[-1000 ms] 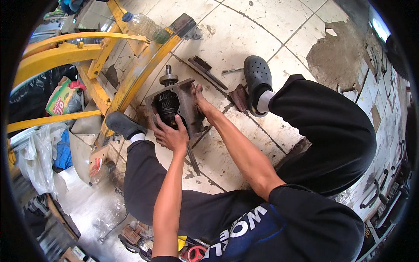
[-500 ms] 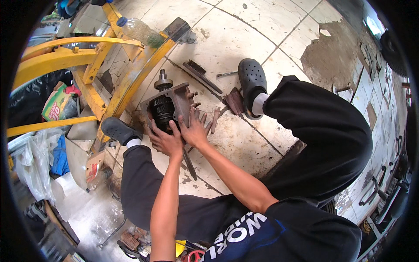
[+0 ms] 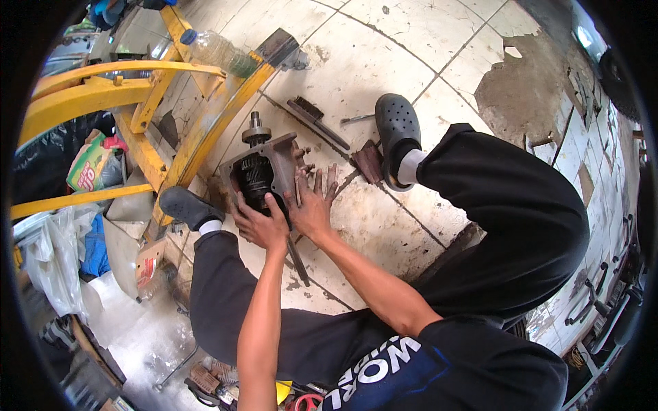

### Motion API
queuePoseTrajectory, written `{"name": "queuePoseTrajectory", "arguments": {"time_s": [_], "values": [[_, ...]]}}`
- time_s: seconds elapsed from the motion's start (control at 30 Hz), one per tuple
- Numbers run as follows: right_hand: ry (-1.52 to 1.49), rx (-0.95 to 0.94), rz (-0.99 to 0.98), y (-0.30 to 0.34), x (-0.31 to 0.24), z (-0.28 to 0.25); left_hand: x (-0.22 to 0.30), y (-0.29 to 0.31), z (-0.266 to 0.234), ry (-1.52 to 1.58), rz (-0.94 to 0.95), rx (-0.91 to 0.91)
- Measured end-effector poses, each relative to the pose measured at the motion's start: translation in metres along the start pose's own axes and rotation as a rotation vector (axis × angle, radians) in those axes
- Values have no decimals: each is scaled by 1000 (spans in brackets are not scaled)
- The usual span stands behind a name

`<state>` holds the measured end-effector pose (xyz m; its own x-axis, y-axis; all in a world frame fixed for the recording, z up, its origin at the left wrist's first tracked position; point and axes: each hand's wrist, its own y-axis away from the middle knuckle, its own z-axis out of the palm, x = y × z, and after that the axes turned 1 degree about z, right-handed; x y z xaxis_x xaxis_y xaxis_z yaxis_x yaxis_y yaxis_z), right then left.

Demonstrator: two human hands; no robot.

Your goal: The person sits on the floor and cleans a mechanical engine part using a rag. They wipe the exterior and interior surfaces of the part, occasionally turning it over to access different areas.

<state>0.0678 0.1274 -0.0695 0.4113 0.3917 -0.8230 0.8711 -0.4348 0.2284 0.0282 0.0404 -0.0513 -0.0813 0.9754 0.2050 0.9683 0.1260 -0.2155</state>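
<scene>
A grimy metal gearbox [image 3: 282,159] rests on the floor between my legs. Its side opening shows dark gears [image 3: 253,179], and a shaft with a round bearing [image 3: 256,130] sticks out of its far end. My left hand [image 3: 262,222] grips the near left corner, thumb and fingers curled round the edge. Against the near right side lies my right hand [image 3: 312,205], its fingers stretched and spread beside small bolts or knobs [image 3: 301,159] on the casing. A thin dark bar [image 3: 298,262] extends toward me from under my hands.
A wire brush [image 3: 317,122], a small thin tool [image 3: 358,118] and a brown scrap piece [image 3: 368,162] lie beyond the gearbox, near my right clog [image 3: 397,127]. A yellow metal frame [image 3: 205,140] stands on the left, with a plastic bottle [image 3: 218,51] on it. Floor tiles are broken at right.
My right hand has shifted slightly, with its fingers spread wider and reaching farther right. My left hand stays at the gearbox corner. The gearbox has hardly moved.
</scene>
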Motion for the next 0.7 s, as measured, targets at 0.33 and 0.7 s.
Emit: {"name": "queuePoseTrajectory", "arguments": {"time_s": [0.33, 0.7], "values": [[138, 87, 34, 18, -10, -3, -4, -2, -3, 15, -3, -10], [141, -54, -46, 0, 19, -7, 0, 1, -7, -17, -21, -4]]}}
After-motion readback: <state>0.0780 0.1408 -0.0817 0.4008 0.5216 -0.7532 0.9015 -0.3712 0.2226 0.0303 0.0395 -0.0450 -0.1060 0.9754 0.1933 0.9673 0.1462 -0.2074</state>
